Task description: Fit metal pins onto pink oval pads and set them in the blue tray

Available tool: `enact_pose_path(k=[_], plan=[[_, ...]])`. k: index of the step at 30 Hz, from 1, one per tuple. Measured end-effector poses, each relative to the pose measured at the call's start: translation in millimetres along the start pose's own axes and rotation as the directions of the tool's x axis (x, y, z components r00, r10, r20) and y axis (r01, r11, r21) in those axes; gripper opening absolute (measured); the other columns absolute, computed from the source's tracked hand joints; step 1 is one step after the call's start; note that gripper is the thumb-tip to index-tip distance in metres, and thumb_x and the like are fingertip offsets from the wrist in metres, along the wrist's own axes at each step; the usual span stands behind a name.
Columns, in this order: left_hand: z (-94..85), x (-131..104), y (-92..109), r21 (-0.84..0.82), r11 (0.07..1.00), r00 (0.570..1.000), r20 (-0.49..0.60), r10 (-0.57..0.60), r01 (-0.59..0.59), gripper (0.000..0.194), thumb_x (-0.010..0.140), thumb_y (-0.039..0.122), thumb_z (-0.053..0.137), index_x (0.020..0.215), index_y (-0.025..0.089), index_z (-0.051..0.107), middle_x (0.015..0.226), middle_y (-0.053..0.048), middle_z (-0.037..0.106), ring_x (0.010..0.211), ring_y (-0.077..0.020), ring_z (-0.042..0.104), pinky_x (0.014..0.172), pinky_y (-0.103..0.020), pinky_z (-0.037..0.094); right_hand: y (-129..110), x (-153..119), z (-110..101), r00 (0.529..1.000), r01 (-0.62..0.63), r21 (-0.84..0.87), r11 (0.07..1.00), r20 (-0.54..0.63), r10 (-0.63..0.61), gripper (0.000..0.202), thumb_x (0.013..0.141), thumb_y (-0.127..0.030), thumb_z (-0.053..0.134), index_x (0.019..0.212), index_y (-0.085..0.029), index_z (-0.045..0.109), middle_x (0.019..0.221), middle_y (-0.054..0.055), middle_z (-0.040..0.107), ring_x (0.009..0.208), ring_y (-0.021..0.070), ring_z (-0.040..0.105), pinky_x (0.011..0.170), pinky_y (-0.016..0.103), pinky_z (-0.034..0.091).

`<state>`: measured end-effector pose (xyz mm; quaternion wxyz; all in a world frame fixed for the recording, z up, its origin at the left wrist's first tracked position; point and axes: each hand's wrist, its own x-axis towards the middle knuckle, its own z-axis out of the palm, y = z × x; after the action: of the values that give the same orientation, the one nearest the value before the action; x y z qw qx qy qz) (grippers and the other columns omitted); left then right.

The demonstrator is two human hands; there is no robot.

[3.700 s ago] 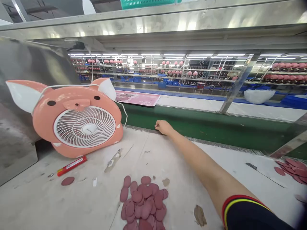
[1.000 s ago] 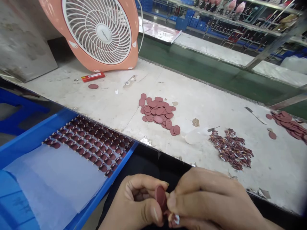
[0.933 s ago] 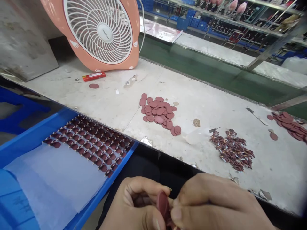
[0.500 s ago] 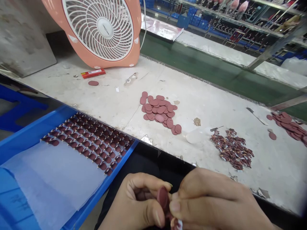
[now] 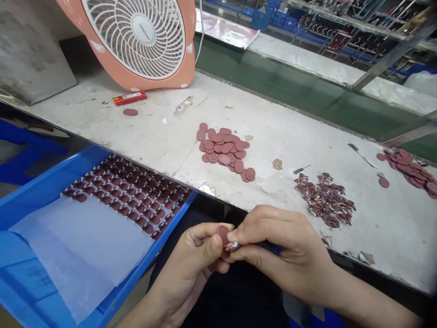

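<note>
My left hand [image 5: 201,250] pinches a small maroon oval disc [image 5: 223,233] between thumb and fingers, over my lap. Against that disc, my right hand [image 5: 273,241] presses a tiny dark-red piece with a pale, whitish bit [image 5: 232,246]; its exact form is hard to make out, partly covered by the fingertips. The two hands meet fingertip to fingertip in front of the table edge. Beyond them on the table lies a pile of loose maroon oval discs [image 5: 225,148], some with small holes. To its right sits a heap of small dark-red pieces [image 5: 326,200] with pale bits.
A blue tray [image 5: 20,269] at the left holds white paper [image 5: 82,250] and rows of maroon pieces. An orange fan [image 5: 164,84] stands on the table [image 5: 164,150] near a red box [image 5: 129,98]. More discs [image 5: 409,168] and a thin-bladed tool [image 5: 362,155] lie at the right.
Both hands have moved up and farther from me in view, still together on the disc and the small dark-red piece. The camera view has shifted slightly.
</note>
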<state>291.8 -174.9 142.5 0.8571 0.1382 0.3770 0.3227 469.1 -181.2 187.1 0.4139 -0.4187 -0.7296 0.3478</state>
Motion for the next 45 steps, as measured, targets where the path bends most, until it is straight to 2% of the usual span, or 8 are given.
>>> enact_pose_path(k=[8,15,28,31,33,35,39,45], plan=[[2.4,0,1,0.024,1.0,0.999,0.031,0.015,-0.016,0.03,0.063,0.042,0.086,0.077,0.016,0.079,0.061,0.002,0.067,0.052,-0.0046,0.054,0.051,-0.012,0.046,1,2,1,1.0,0.026,-0.006,1.0,-0.017,-0.026,0.009,0.084,-0.009,0.071,0.092,-0.013,0.071,0.079,0.006,0.072,0.071,0.0126,0.068,0.067,0.021,0.056],[7.3,-2,2,0.007,1.0,1.0,-0.023,0.014,-0.014,0.034,0.06,0.041,0.088,0.074,0.012,0.078,0.061,0.001,0.066,0.052,-0.0041,0.053,0.049,-0.012,0.046,3,1,1,1.0,0.023,-0.003,1.0,-0.012,-0.023,0.008,0.084,-0.011,0.072,0.092,-0.012,0.072,0.077,0.007,0.072,0.07,0.0133,0.068,0.065,0.022,0.055],[-2.3,3,1,-0.047,0.999,1.0,0.002,0.004,-0.004,0.03,0.063,0.039,0.087,0.076,0.013,0.078,0.064,0.001,0.068,0.055,-0.005,0.058,0.051,-0.012,0.05,7,7,6,1.0,-0.015,0.036,0.999,0.021,0.015,0.008,0.084,-0.009,0.072,0.091,-0.008,0.071,0.08,0.008,0.071,0.073,0.0131,0.067,0.068,0.023,0.054],[-6.6,5,0,-0.087,0.996,0.997,0.073,-0.009,0.016,0.025,0.066,0.035,0.086,0.077,0.014,0.078,0.066,0.001,0.069,0.056,-0.0051,0.06,0.05,-0.012,0.052,5,4,4,0.999,-0.016,-0.006,1.0,0.035,0.017,0.023,0.08,-0.012,0.077,0.102,-0.012,0.068,0.088,0.005,0.071,0.081,0.0123,0.066,0.076,0.022,0.052],[-10.5,7,-1,-0.132,0.989,0.994,0.101,-0.048,0.062,0.023,0.068,0.033,0.085,0.081,0.015,0.079,0.069,0.001,0.071,0.056,-0.0058,0.063,0.048,-0.012,0.053,4,1,1,1.0,-0.025,-0.032,0.999,0.004,0.025,0.045,0.077,-0.021,0.082,0.118,-0.015,0.062,0.099,0.003,0.068,0.088,0.0123,0.064,0.082,0.022,0.051],[-14.3,8,-1,-0.192,0.973,0.987,0.118,-0.108,0.129,0.024,0.067,0.033,0.086,0.084,0.016,0.079,0.071,-0.001,0.075,0.056,-0.0066,0.067,0.046,-0.011,0.054,2,-3,-3,0.998,-0.047,-0.048,0.998,-0.046,0.045,0.052,0.08,-0.028,0.08,0.126,-0.019,0.057,0.104,0.002,0.066,0.092,0.0123,0.062,0.085,0.022,0.05],[-19.6,9,0,-0.313,0.917,0.965,0.158,-0.207,0.248,0.031,0.063,0.035,0.088,0.085,0.014,0.079,0.07,-0.003,0.078,0.053,-0.0073,0.069,0.042,-0.01,0.052,3,-7,-7,0.994,-0.079,-0.103,0.992,-0.088,0.07,0.024,0.088,-0.021,0.069,0.112,-0.021,0.065,0.101,0.0,0.068,0.095,0.011,0.063,0.087,0.02,0.049],[-22.4,11,2,-0.367,0.885,0.954,0.195,-0.227,0.286,0.032,0.066,0.034,0.086,0.088,0.012,0.079,0.072,-0.004,0.08,0.056,-0.0081,0.072,0.044,-0.01,0.053,7,-4,3,0.991,-0.122,-0.061,0.991,-0.062,0.118,0.02,0.091,-0.014,0.063,0.11,-0.021,0.066,0.101,-0.001,0.07,0.094,0.0095,0.064,0.085,0.019,0.05]])
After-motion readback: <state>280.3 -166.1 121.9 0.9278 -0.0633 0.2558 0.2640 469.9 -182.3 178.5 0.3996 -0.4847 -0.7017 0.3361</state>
